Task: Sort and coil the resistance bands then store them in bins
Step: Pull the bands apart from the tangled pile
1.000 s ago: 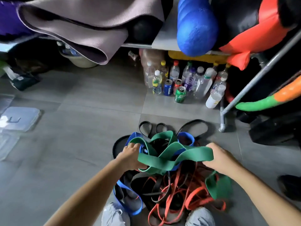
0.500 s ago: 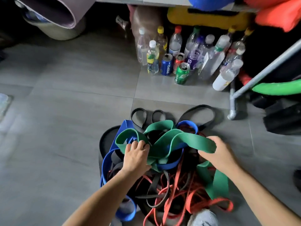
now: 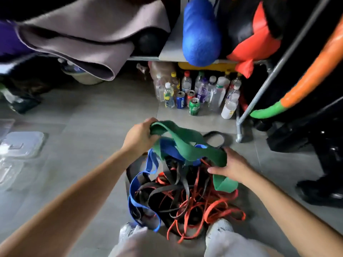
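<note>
A tangled heap of resistance bands lies on the grey floor between my shoes. A wide green band (image 3: 182,143) runs across its top. My left hand (image 3: 140,137) grips one end of the green band, raised above the heap. My right hand (image 3: 232,166) holds the green band lower down at the heap's right side, and the band's tail (image 3: 224,183) hangs below it. A blue band (image 3: 137,184) loops down the left side. Thin red bands (image 3: 209,210) and dark grey bands (image 3: 167,191) fill the heap's lower part.
Several bottles and cans (image 3: 194,106) stand on the floor ahead, under a shelf holding a mauve mat (image 3: 89,39) and a blue roller (image 3: 201,32). A metal rack leg (image 3: 239,138) stands at right. Clear plastic bin lids (image 3: 22,143) lie at far left. A dark shoe (image 3: 323,191) is at right.
My left hand has lifted its end of the green band up and away from the heap. My right hand has moved lower on the band. The view tilted back up.
</note>
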Demonstrator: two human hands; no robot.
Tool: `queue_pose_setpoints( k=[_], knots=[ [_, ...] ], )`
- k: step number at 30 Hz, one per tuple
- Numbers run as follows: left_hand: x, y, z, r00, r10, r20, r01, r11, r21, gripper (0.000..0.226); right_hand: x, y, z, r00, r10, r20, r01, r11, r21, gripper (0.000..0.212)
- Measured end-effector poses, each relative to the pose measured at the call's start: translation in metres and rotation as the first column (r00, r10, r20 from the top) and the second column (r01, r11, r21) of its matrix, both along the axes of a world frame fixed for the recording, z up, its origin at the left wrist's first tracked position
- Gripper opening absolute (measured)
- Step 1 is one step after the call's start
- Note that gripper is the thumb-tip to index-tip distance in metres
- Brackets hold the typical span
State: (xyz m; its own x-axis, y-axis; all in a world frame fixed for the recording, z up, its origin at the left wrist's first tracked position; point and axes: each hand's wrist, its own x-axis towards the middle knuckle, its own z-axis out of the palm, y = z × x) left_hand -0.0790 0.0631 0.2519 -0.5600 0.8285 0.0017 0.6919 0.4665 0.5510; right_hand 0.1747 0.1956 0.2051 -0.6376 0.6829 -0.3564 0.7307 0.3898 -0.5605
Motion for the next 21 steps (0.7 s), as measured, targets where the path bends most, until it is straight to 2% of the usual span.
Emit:
queue_pose_setpoints(
  k=[1, 4, 7, 9, 12, 14, 16, 17, 19, 21],
  knots=[
    [0.002, 0.007, 0.021, 1.000, -0.004, -0.012, 0.005, 1.000, 0.029, 0.035, 0.000, -0.002, 0.017, 1.000, -0.008, 0.018, 0.007, 1.000, 0.026, 0.064],
    [0.011, 0.022, 0.083, 0.999, -0.020, -0.042, 0.023, 0.996, 0.092, 0.035, 0.003, -0.004, 0.062, 0.991, -0.035, -0.126, 0.043, 0.997, 0.060, 0.046],
    [0.019, 0.028, 0.140, 1.000, 0.014, -0.024, -0.009, 0.975, 0.221, 0.037, 0.004, -0.007, 0.102, 0.974, -0.089, -0.208, 0.107, 0.991, 0.076, 0.045],
    [0.027, 0.032, 0.177, 0.991, 0.085, 0.102, -0.113, 0.944, 0.311, 0.034, 0.000, -0.009, 0.123, 0.932, -0.146, -0.331, 0.172, 0.984, 0.051, 0.041],
    [0.047, 0.041, 0.220, 0.910, 0.111, 0.400, -0.277, 0.879, 0.388, 0.036, -0.014, -0.020, 0.157, 0.833, -0.232, -0.503, 0.236, 0.970, -0.057, 0.033],
    [0.065, 0.047, 0.242, 0.866, 0.070, 0.495, -0.311, 0.850, 0.425, 0.030, -0.025, -0.029, 0.176, 0.788, -0.257, -0.560, 0.210, 0.966, -0.149, 0.039],
    [0.084, 0.052, 0.259, 0.822, 0.018, 0.569, -0.325, 0.835, 0.444, 0.033, -0.033, -0.040, 0.192, 0.738, -0.238, -0.632, 0.122, 0.967, -0.222, 0.040],
    [0.092, 0.053, 0.264, 0.803, 0.000, 0.596, -0.328, 0.834, 0.443, 0.037, -0.037, -0.043, 0.196, 0.716, -0.223, -0.661, 0.083, 0.968, -0.237, 0.047],
    [0.108, 0.057, 0.270, 0.773, -0.011, 0.634, -0.340, 0.837, 0.429, 0.036, -0.042, -0.049, 0.200, 0.690, -0.227, -0.687, 0.072, 0.966, -0.246, 0.073],
    [0.122, 0.059, 0.269, 0.741, -0.018, 0.671, -0.358, 0.836, 0.417, 0.030, -0.046, -0.051, 0.199, 0.616, -0.278, -0.737, 0.134, 0.959, -0.249, 0.079]
  ],
)
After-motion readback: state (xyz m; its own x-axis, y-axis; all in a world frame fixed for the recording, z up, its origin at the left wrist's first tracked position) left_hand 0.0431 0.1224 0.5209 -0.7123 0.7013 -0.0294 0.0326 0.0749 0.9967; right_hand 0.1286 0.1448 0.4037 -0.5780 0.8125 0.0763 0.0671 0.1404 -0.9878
